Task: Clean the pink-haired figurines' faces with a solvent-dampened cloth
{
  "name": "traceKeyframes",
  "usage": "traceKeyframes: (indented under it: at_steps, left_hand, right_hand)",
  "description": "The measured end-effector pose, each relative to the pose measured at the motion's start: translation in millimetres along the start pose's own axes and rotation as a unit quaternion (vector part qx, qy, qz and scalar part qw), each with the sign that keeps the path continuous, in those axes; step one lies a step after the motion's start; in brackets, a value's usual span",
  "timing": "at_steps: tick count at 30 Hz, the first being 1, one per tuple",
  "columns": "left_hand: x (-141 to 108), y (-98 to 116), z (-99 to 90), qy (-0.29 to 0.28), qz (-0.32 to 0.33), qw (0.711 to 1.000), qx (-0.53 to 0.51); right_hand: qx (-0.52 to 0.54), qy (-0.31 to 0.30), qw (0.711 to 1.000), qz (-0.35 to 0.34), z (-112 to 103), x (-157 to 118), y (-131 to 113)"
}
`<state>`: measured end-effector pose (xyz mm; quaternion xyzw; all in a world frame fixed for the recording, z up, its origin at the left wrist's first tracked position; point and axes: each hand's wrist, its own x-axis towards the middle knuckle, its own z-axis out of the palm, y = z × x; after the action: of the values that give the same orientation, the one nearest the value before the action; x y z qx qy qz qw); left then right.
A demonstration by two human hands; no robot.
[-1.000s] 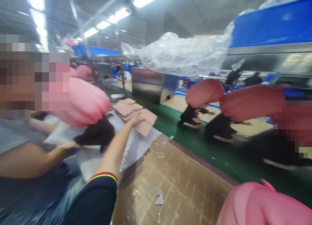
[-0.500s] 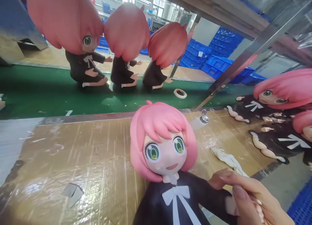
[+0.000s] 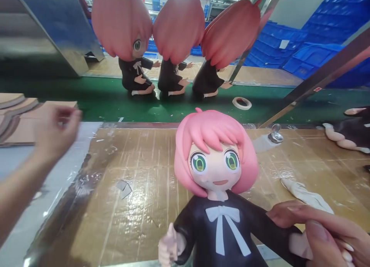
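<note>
A pink-haired figure (image 3: pixel 221 217) in a black dress with a white bow leans face-up near the table's front edge. My right hand (image 3: pixel 326 228) grips its outstretched arm by the sleeve and wrist. The figure's other small hand points up at the lower middle. Far to the left, my left hand (image 3: pixel 58 130) is raised beside light brown boards (image 3: pixel 20 124), apart from the figure. Its fingers look curled but are smeared by motion, and whether they hold anything is unclear.
Three similar figures (image 3: pixel 176 31) kneel on the green belt (image 3: pixel 101 108), near a tape roll (image 3: pixel 242 103). A small metal-lidded container (image 3: pixel 275 135), a white glove (image 3: pixel 308 193) and a grey scrap (image 3: pixel 124 188) lie on the brown table (image 3: pixel 138 159). A metal post slants at right.
The view has swung left, so the belt figures and the held figure sit further right. My left hand and the boards have come into view. My right hand keeps its grip on the figure's arm.
</note>
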<state>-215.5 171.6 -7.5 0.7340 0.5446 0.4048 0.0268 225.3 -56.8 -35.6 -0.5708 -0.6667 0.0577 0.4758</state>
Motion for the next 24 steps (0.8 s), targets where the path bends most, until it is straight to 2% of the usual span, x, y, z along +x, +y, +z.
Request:
traceKeyframes:
  at_steps: [2,5,7,9,12,16,18,21,24]
  left_hand:
    - [-18,35,-0.7,-0.053,0.043,0.997,-0.038]
    - [-45,111,21.2,-0.216,0.129,0.961,-0.114]
    - [-57,157,41.6,-0.282,0.136,0.941,-0.129]
    - [-63,187,59.0,-0.313,0.127,0.934,-0.115]
    - [-67,205,73.3,-0.314,0.113,0.938,-0.091]
    - [-68,211,78.5,-0.299,0.103,0.943,-0.104]
    - [-68,214,80.3,-0.304,0.098,0.939,-0.126]
    - [-67,221,82.2,-0.332,0.077,0.924,-0.172]
    - [-64,225,77.5,-0.375,0.037,0.897,-0.231]
  right_hand:
    - [-0.013,0.002,1.0,0.024,1,1,-4]
    - [0.005,0.038,0.996,0.077,5,0,-11]
    - [0.026,0.084,0.991,0.103,8,-3,-11]
    - [0.038,0.12,0.988,0.093,9,-7,-6]
    - [0.052,0.126,0.989,0.062,7,-11,3]
    - [0.063,0.109,0.986,0.105,3,-13,7]
    - [0.065,0.107,0.987,0.104,2,-13,6]
    - [0.071,0.106,0.986,0.108,1,-14,8]
    - [0.08,0.099,0.986,0.105,0,-15,14]
